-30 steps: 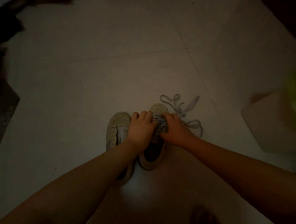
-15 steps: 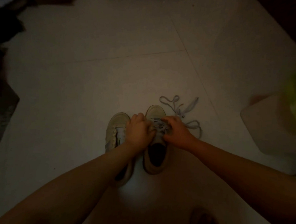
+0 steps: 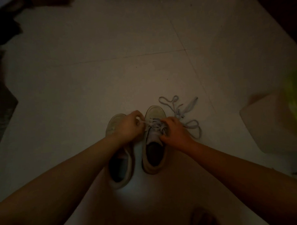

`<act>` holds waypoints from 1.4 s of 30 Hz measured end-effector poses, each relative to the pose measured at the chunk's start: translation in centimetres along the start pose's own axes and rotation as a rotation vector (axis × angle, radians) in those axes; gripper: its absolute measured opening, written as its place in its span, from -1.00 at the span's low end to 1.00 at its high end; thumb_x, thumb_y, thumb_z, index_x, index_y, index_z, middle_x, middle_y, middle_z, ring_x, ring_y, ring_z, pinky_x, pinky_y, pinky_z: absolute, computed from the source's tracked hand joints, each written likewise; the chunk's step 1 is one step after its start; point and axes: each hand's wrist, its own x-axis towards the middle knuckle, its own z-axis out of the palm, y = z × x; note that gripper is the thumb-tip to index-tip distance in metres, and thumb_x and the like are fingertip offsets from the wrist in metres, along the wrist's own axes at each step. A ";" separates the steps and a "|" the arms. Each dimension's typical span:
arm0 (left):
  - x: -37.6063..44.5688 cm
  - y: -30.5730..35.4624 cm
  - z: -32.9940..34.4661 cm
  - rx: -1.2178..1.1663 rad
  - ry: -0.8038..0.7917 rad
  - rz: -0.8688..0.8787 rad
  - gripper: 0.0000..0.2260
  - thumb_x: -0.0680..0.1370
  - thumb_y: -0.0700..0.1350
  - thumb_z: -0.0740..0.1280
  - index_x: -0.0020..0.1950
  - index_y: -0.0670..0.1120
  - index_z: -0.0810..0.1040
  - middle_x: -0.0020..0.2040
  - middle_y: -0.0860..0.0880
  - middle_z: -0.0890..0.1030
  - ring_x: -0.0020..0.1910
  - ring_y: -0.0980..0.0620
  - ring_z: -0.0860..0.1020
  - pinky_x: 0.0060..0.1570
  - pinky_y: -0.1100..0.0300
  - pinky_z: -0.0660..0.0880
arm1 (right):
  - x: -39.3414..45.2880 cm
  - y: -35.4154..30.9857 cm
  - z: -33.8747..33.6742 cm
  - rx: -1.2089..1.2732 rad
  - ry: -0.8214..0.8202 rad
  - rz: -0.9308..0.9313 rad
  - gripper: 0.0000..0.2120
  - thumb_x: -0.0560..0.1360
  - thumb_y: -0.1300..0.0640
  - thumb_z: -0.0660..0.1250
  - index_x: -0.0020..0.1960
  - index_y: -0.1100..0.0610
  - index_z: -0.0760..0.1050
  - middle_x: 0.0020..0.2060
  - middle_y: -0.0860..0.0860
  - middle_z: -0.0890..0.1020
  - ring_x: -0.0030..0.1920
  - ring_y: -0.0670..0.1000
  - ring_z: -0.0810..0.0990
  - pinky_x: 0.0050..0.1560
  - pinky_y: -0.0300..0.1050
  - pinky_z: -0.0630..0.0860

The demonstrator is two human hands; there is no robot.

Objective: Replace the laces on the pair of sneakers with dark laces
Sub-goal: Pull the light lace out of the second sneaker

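I read this as the unlacing step on the second shoe. My left hand (image 3: 128, 126) is curled and pinches a strand of the pale lace (image 3: 155, 124) threaded through the right-hand pale low-top canvas sneaker (image 3: 154, 142), drawing it out to the side from the eyelets. My right hand (image 3: 174, 133) rests curled against the far side of that sneaker's lacing; it seems to hold the eyelet flap or another strand, but I cannot tell which in this dim light.

The other pale low-top sneaker (image 3: 120, 167) stands just beside it, on the left, partly under my left forearm, and its eyelets look bare. A loose pale lace in tangled loops (image 3: 183, 114) lies on the white tiled floor (image 3: 109, 71) just right of the shoes.

The next move calls for working the strand free row by row, with the shoe held steady so it does not drag.

I see no dark laces anywhere. A whitish box-like thing (image 3: 266, 125) and a blurred green shape (image 3: 295, 103) at the right edge are cut off, and dark clutter fills the left corners.
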 end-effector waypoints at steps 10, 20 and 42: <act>1.2 -1.2 -0.1 -0.751 -0.006 -0.349 -0.71 0.62 -0.10 0.19 -0.27 -0.14 0.50 -0.33 -0.04 0.48 -0.38 0.07 0.43 -0.37 0.23 0.34 | 0.0 0.0 0.4 0.131 0.011 0.091 -0.38 0.41 0.13 0.42 0.40 0.14 0.27 0.32 0.18 0.30 0.27 0.16 0.40 0.20 -0.08 0.38; 1.8 -1.1 -1.8 -1.282 -0.098 -0.635 -0.71 0.60 -0.14 0.03 -0.33 -0.05 0.28 -0.52 0.05 0.27 -0.55 0.09 0.40 -0.39 0.22 0.19 | -0.1 0.2 0.2 0.130 0.028 0.144 -0.37 0.41 0.11 0.41 0.41 0.13 0.26 0.33 0.17 0.30 0.31 0.16 0.37 0.26 -0.02 0.38; 1.3 -0.2 -3.3 -0.760 -0.161 -0.336 -0.71 0.61 0.00 0.19 -0.28 -0.08 0.43 -0.34 -0.05 0.40 -0.51 0.12 0.31 -0.53 0.34 0.25 | 0.2 0.4 0.4 0.084 0.015 0.118 -0.41 0.39 0.05 0.38 0.38 0.09 0.31 0.27 0.16 0.38 0.27 0.16 0.39 0.24 0.05 0.40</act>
